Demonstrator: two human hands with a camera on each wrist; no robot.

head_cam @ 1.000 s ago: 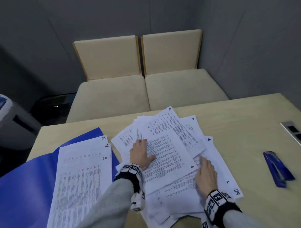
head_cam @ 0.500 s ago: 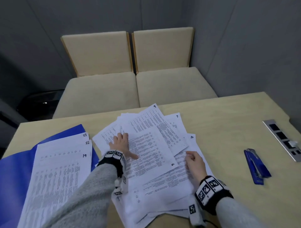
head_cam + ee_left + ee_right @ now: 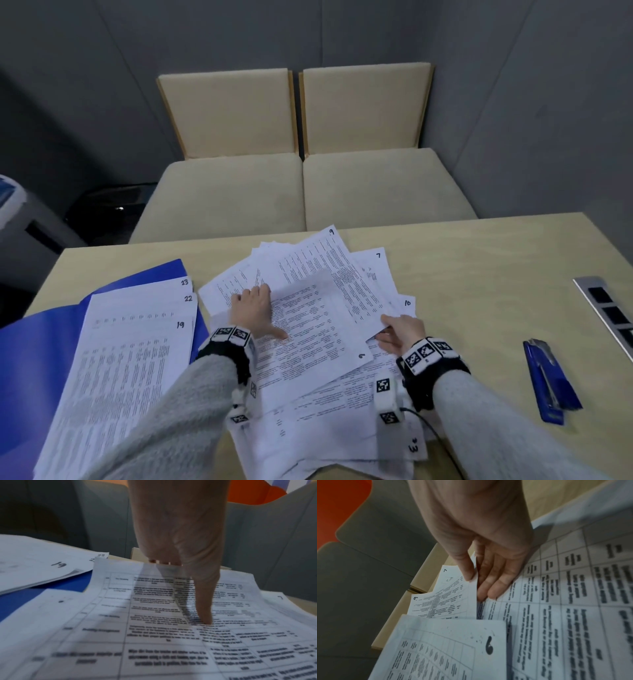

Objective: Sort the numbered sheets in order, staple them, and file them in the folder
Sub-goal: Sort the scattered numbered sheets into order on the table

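Observation:
A loose pile of numbered sheets (image 3: 325, 387) lies mid-table, with sheet 6 (image 3: 315, 342) on top and sheets 9 (image 3: 329, 270), 7 (image 3: 376, 270) and 10 (image 3: 406, 303) fanned behind it. My left hand (image 3: 263, 315) lies flat on the pile, its thumb tip pressing on sheet 6 (image 3: 171, 635). My right hand (image 3: 399, 330) pinches the near corner of sheet 9 (image 3: 453, 597), thumb on top and fingers beneath. A sorted stack (image 3: 130, 359) showing 19, 22 and 23 lies on the open blue folder (image 3: 37, 359) at the left. A blue stapler (image 3: 548, 380) lies at the right.
The wooden table (image 3: 479, 274) carries a metal socket panel (image 3: 609, 315) at its right edge. Two beige seats (image 3: 308, 188) stand beyond the far edge against grey walls. A grey bin (image 3: 20, 219) stands at the far left.
My right hand went from lying flat on the pile to pinching and raising the corner of sheet 9. My left hand stayed on the pile.

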